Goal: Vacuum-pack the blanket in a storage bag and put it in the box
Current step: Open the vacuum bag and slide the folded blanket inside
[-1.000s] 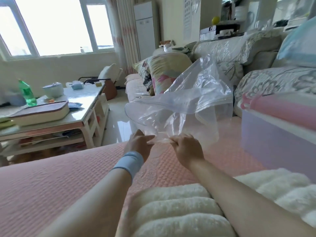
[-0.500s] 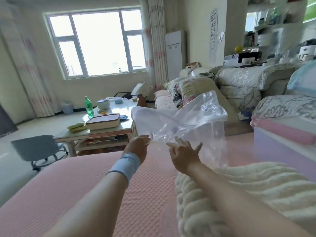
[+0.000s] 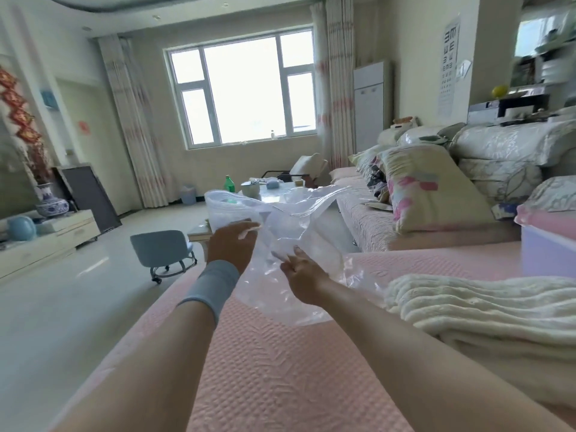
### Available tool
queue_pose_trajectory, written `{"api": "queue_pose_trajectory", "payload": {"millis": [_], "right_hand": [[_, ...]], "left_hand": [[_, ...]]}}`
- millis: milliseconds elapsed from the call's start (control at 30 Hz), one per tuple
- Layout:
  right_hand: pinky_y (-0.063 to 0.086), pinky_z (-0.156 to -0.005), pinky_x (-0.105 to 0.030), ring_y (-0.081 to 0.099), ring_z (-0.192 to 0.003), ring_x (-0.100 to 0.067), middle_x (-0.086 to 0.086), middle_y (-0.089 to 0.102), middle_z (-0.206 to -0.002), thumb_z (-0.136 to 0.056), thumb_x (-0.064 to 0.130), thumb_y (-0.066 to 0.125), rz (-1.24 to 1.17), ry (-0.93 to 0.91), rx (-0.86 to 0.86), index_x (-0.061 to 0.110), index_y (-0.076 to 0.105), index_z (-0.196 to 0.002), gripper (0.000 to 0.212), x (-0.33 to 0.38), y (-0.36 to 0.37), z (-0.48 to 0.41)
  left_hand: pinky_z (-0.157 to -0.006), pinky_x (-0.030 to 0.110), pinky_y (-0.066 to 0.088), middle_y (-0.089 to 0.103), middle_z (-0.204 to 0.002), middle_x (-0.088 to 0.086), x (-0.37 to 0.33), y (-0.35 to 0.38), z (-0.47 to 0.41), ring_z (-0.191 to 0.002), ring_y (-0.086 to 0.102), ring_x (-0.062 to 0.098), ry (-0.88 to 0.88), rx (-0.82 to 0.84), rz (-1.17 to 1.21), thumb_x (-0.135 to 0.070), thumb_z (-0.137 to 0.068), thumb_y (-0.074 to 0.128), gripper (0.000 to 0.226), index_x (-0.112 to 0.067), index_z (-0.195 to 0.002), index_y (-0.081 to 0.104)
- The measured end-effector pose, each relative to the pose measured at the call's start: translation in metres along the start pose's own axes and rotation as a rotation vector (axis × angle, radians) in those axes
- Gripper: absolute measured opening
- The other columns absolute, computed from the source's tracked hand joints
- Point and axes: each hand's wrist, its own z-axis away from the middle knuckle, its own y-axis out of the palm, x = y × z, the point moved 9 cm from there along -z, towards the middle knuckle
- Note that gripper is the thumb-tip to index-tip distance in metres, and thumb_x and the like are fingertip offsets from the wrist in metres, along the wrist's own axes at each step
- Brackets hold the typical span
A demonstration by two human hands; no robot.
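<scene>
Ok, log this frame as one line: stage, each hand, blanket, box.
stage: opening bag | left hand: grips clear storage bag | right hand: fingers spread against bag | blanket: outside bag, on pink cover | box: at right edge

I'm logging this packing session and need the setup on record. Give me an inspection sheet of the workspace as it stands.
Surface: pink quilted sofa cover, bare in front of the person.
Job's things: clear storage bag held up, mouth open, empty; cream blanket folded on the cover at right, not yet bagged; lilac box beyond it, at the right edge.
Clutter: floral pillows on the sofa; coffee table with green bottle.
Grippers: left hand, wristband on, grips the bag's edge; right hand against the bag, fingers spread.
Cables: nothing seen.
Surroundings: window, blue stool, eye chart.
</scene>
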Motion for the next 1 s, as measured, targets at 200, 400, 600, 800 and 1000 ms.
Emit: {"api": "queue_pose_trajectory", "payload": {"millis": [200,400,600,800,1000], "right_hand": [[0.029,-0.112,-0.044,0.036,-0.140,-0.026,-0.001,0.036,-0.155,-0.100,0.036,0.048,0.362,0.088,-0.231,0.033,0.046,-0.146,0.047,-0.043,-0.043,0.063],[0.054,-0.073,-0.040,0.053,-0.107,-0.030,-0.009,0.046,-0.128,-0.075,0.032,0.078,0.510,-0.066,-0.609,0.026,0.041,-0.144,0.079,-0.049,-0.063,0.115],[0.040,-0.047,-0.026,0.063,-0.080,-0.025,-0.010,0.031,-0.152,-0.068,-0.004,0.069,0.599,-0.298,-0.554,0.046,0.023,-0.155,0.110,-0.038,-0.057,0.101],[0.058,-0.080,-0.037,0.072,-0.091,-0.029,-0.004,0.068,-0.123,-0.097,0.024,0.061,0.454,-0.136,-0.538,0.028,0.075,-0.109,0.019,-0.085,-0.089,0.092],[0.058,-0.048,-0.038,0.073,-0.060,-0.032,-0.018,0.071,-0.086,-0.102,0.021,0.055,-0.506,0.248,-0.534,0.007,0.067,-0.103,0.019,-0.129,-0.109,0.106]], "left_hand": [[-0.095,0.016,0.035,0.057,-0.124,0.003,-0.004,0.052,0.060,-0.111,0.052,0.014,0.029,0.170,0.132,-0.015,-0.086,0.071,0.007,-0.015,-0.092,0.074],[-0.103,0.024,0.035,0.054,-0.132,-0.004,-0.006,0.117,0.110,-0.120,0.046,0.017,0.220,0.361,-0.049,-0.020,-0.084,0.074,0.004,-0.020,-0.087,0.072],[-0.090,0.010,0.029,0.059,-0.126,-0.009,0.006,0.153,0.118,-0.109,0.052,0.011,0.213,0.553,-0.047,-0.016,-0.083,0.071,0.027,-0.014,-0.106,0.057],[-0.094,0.035,0.047,0.057,-0.122,-0.008,0.011,0.131,0.100,-0.107,0.053,0.018,0.261,0.305,-0.131,-0.036,-0.065,0.084,0.057,-0.032,-0.109,0.049],[-0.090,0.044,0.052,0.023,-0.143,0.010,0.078,0.127,0.113,-0.126,0.042,0.035,-0.378,0.355,-0.366,-0.062,-0.055,0.083,0.112,-0.029,-0.141,0.018]]}}
